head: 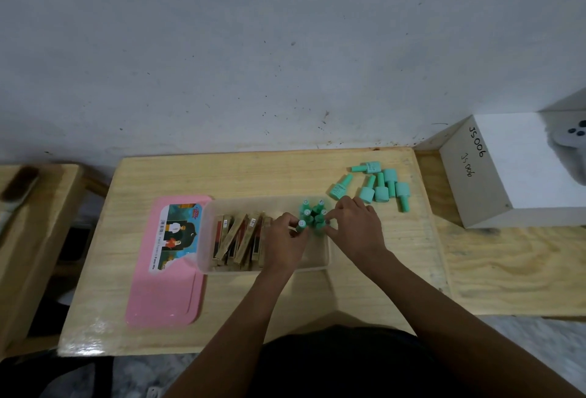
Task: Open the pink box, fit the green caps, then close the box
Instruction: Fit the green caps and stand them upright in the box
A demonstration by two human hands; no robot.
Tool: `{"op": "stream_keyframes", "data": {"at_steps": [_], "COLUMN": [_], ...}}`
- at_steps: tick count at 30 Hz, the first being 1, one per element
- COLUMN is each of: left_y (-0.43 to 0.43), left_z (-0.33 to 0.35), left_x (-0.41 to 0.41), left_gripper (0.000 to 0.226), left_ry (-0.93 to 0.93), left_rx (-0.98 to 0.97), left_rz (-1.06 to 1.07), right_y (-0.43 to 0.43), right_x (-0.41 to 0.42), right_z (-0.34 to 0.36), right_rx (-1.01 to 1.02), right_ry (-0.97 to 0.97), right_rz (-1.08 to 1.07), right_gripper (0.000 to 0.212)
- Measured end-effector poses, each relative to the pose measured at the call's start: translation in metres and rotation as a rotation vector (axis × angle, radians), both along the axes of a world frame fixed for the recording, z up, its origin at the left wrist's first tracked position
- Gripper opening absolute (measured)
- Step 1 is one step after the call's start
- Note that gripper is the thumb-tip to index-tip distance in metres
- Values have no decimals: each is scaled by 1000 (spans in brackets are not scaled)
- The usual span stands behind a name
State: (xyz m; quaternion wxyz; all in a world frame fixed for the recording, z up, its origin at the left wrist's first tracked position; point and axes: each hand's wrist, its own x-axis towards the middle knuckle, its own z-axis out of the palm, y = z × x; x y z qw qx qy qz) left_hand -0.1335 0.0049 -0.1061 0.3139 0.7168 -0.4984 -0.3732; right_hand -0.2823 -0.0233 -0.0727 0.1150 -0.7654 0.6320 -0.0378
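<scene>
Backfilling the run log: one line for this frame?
lid: pink lid off, left of box | left hand, right hand: standing green caps in box | more caps loose on table

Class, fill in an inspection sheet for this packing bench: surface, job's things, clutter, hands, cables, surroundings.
Surface: pale wooden table, bare around the work.
Job's things: clear box open, pink lid flat beside it; gold packets inside; upright green caps in its right end; loose green caps lying on the table.
Clutter: nothing seen.
Hands: left hand and right hand both pinching caps inside the box.
Cables: nothing seen.
Surroundings: white carton marked JS006 at right; scuffed wall behind.
</scene>
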Motion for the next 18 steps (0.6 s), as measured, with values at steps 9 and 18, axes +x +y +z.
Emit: {"op": "stream_keyframes", "data": {"at_steps": [9,18], "left_y": [-2,-5], "left_z": [-6,-13], "left_x": [-5,-8], "left_gripper": [8,12], "left_ry": [-27,-43], "left_rx": [-46,-42], "left_rz": [-8,-14], "right_y": [4,4], "right_x": [0,1], "right_z": [-2,-4], "right_rx": [10,46], "right_ry": [-57,-92], "right_rz": [-17,-58], "right_gripper": [24,27]}}
